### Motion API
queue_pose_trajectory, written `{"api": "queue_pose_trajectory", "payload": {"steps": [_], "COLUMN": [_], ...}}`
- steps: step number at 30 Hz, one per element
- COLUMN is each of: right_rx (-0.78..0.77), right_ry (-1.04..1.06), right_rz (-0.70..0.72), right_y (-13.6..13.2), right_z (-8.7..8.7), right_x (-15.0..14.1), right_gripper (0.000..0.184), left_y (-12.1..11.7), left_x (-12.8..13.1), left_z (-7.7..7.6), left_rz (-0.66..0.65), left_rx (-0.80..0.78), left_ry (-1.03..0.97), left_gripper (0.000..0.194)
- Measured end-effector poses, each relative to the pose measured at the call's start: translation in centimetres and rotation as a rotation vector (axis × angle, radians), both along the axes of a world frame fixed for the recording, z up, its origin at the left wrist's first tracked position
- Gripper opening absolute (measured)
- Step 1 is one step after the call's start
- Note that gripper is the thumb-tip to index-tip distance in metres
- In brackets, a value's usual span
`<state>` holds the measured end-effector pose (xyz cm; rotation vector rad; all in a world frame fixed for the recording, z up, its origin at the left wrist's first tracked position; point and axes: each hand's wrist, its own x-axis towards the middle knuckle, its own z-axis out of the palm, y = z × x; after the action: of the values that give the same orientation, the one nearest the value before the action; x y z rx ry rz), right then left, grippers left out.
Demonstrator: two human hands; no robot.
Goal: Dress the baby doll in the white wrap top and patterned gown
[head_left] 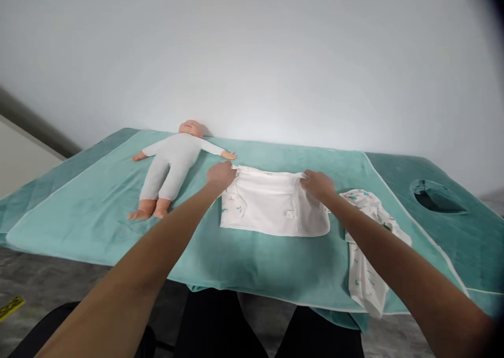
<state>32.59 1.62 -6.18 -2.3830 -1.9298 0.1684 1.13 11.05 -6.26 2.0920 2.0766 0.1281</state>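
A white baby garment [271,203] with small printed figures lies folded flat on the teal towel [98,211]. My left hand [220,175] pinches its far left corner. My right hand [318,185] grips its far right corner. Both arms reach forward over the table. A baby doll [169,164] in a grey bodysuit lies on its back to the left, its outstretched hand just beside my left hand. A second white printed garment [368,242] lies crumpled under my right forearm, hanging over the near edge.
The towel covers a teal padded table [464,232] with a face hole [437,196] at the right end. A plain white wall [252,59] stands right behind the table. The grey floor [39,284] shows below the near edge.
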Motion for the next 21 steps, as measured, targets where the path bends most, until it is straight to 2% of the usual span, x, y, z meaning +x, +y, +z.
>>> {"api": "queue_pose_trajectory", "payload": {"steps": [3, 6, 9, 11, 13, 16, 19, 21], "right_rx": [0.04, 0.061, 0.055, 0.03, -0.001, -0.043, -0.046, -0.059], "right_ry": [0.005, 0.005, 0.037, 0.105, 0.219, 0.416, 0.475, 0.504], "right_rz": [-0.035, -0.05, -0.077, -0.074, -0.019, 0.07, 0.05, 0.019], "right_y": [2.9, 5.2, 6.7, 7.3, 7.6, 7.0, 4.8, 2.9], "right_z": [-2.8, -5.2, -6.9, -7.4, -7.5, -7.4, -7.4, -7.4], "right_x": [-0.1, 0.0, 0.5, 1.4, 2.7, 5.3, 8.1, 9.9], "right_gripper": [0.031, 0.032, 0.037, 0.041, 0.046, 0.05, 0.046, 0.042], "left_y": [3.3, 5.5, 6.2, 5.9, 4.8, 1.6, -3.1, -6.3], "left_x": [0.4, 0.6, 0.6, 0.6, 0.8, 1.8, 3.7, 5.4], "left_z": [-2.3, -4.4, -5.7, -5.9, -5.7, -5.4, -6.1, -7.1], "left_rz": [0.017, 0.017, 0.051, 0.044, -0.039, -0.286, -0.61, -0.835], "left_rx": [0.025, 0.01, 0.006, 0.053, 0.179, 0.357, 0.332, 0.29], "left_ry": [0.037, 0.032, -0.016, -0.042, -0.064, -0.133, -0.231, -0.251], "left_gripper": [0.039, 0.036, 0.038, 0.042, 0.047, 0.044, 0.037, 0.041]}}
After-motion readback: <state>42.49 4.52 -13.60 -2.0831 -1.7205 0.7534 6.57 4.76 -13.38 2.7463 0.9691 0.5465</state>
